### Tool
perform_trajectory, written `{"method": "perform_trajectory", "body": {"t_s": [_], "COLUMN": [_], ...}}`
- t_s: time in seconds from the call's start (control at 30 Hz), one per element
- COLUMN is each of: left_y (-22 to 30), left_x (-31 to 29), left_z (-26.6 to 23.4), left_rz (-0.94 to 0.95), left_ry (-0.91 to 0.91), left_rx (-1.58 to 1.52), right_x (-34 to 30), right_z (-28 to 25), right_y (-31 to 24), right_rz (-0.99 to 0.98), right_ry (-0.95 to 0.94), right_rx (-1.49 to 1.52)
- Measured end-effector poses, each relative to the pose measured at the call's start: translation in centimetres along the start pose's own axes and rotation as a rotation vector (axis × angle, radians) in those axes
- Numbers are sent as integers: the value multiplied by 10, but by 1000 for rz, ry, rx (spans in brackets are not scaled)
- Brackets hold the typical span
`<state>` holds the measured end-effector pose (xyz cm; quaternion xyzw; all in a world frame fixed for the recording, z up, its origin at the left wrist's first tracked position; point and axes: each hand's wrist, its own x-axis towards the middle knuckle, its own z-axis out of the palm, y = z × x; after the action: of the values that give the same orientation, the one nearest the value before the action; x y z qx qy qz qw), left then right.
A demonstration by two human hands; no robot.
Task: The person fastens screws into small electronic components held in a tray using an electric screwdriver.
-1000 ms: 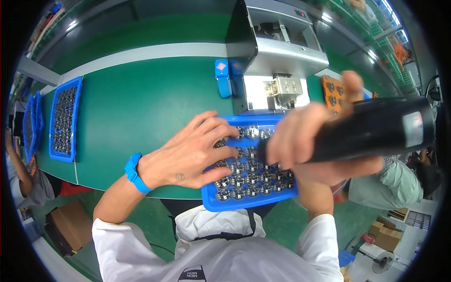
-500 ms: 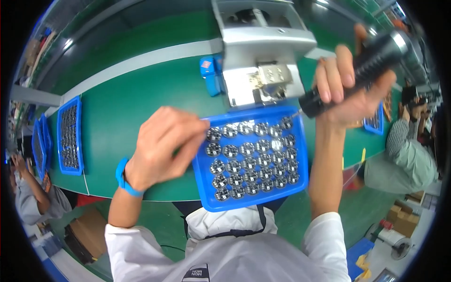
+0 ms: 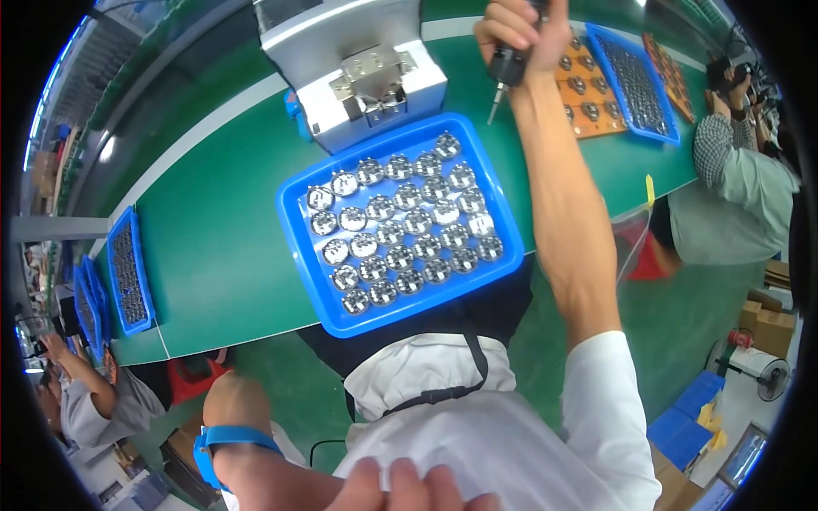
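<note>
My right hand (image 3: 524, 38) is raised beyond the far right corner of the tray, its fingers wrapped around a black electric screwdriver (image 3: 509, 66). The thin bit points down over the green table, touching nothing. A blue tray (image 3: 294, 243) at the table's near edge holds rows of small round circuit boards (image 3: 417, 221). Behind it stands a silver metal machine (image 3: 375, 85) with a block-shaped fixture on its front. My left hand (image 3: 409, 492) is low against my white top, a blue wristband (image 3: 239, 434) on its wrist. The lower edge cuts this hand off, so its grip is hidden.
On the right lie an orange panel with round parts (image 3: 592, 111), another filled blue tray (image 3: 635, 85) and a second orange panel (image 3: 669, 72). More blue trays (image 3: 146, 294) stand at the left. Co-workers sit at the right (image 3: 741, 213) and the left (image 3: 115, 396).
My left hand has left the tray's far left corner and dropped toward my body. My right hand has lifted the screwdriver away from the tray's far right corner. The whole view has shifted.
</note>
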<state>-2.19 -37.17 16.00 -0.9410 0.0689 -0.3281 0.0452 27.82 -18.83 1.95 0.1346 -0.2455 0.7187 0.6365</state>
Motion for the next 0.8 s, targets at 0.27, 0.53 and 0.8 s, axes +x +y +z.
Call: {"method": "perform_trajectory", "body": {"t_s": [0.27,0.53,0.8], "left_y": [46,55,10], "left_x": [7,10,7], "left_z": [-5,3,56], "left_rz": [170,483,342], "left_ry": [109,115,26], "left_rx": [213,173,6], "right_x": [3,2,20], "right_z": [-13,-23,-43], "right_y": [12,10,11], "right_rz": [-15,-51,128], "right_ry": [63,156,-451], "right_rx": [-59,-132,30]}}
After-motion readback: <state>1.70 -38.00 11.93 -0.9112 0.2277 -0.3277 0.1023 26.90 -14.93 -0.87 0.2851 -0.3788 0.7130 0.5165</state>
